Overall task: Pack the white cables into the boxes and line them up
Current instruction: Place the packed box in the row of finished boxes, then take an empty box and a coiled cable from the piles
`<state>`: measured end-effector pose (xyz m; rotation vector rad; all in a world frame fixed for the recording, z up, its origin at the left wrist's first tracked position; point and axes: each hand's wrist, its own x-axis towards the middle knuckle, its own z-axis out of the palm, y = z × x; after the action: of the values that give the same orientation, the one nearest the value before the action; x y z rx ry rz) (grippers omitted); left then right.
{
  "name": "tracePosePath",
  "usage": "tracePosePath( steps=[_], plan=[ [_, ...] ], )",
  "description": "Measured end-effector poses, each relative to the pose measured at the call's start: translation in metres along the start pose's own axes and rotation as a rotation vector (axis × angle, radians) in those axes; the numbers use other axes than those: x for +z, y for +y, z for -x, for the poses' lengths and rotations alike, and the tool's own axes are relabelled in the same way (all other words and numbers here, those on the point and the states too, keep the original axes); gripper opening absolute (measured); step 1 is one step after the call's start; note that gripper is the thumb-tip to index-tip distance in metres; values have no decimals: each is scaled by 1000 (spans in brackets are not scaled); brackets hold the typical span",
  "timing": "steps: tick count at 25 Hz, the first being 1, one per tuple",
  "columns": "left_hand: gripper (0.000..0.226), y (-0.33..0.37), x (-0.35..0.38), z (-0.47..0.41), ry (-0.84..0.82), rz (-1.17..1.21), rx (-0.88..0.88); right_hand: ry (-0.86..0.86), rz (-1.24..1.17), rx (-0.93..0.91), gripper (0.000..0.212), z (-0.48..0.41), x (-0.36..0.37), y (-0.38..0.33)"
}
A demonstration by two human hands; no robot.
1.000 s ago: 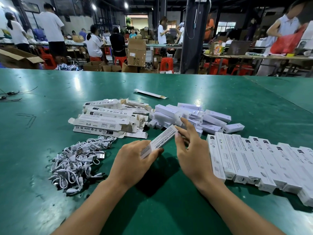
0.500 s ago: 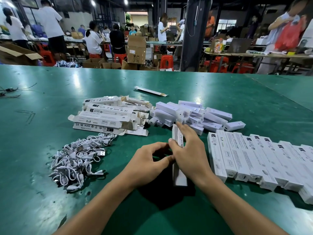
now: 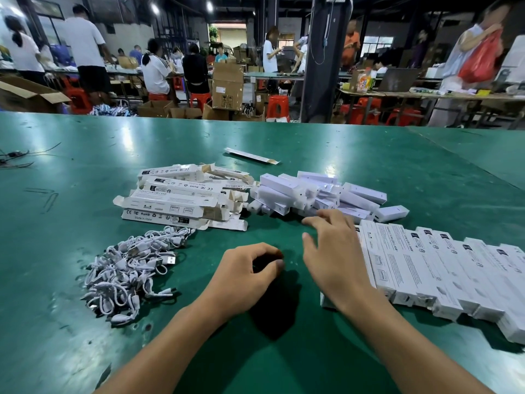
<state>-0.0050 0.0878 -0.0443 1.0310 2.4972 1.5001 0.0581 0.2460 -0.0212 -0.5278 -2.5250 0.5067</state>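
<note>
With my left hand [image 3: 244, 277] loosely curled and empty and my right hand [image 3: 335, 257] spread open over the row of packed boxes [image 3: 426, 265] at 3 o'clock, I judge the white cables [image 3: 133, 265], heaped at 9 o'clock, light, limp and tangle-prone: pinch one by its stiff plug.

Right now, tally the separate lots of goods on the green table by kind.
Heap of white cables: 1
Stack of flat boxes: 1
Lone flat box: 1
Pile of white bars: 1
Row of packed boxes: 1
Tangle of dark wires: 1
Total: 6
</note>
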Motion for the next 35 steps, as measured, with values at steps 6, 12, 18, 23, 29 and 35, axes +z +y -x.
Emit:
tracePosePath(
  steps=[6, 12, 18, 23, 29, 35],
  plan=[
    [9, -6, -3, -2, -7, -91, 82, -236, -40, -118, 24, 13, 10, -17],
    [15, -13, -3, -3, 29, -212, 140, -248, 99, -22, 26, 2, 4, 2],
    [16, -11, -3, -7, 137, -134, 75, -268, 126, -141, 25, 7, 15, -15],
    [18, -14, -10, -13, 327, -62, -142, -293, -74, -146, 44, -1, 53, -45],
    [8, -18, -13, -18, 531, 147, -293, -231, -185, -226, 34, -41, 82, -75],
    [21, -22, -17, -24, 689, 329, -416, -405, -37, -402, 58, -63, 105, -97]
  ],
)
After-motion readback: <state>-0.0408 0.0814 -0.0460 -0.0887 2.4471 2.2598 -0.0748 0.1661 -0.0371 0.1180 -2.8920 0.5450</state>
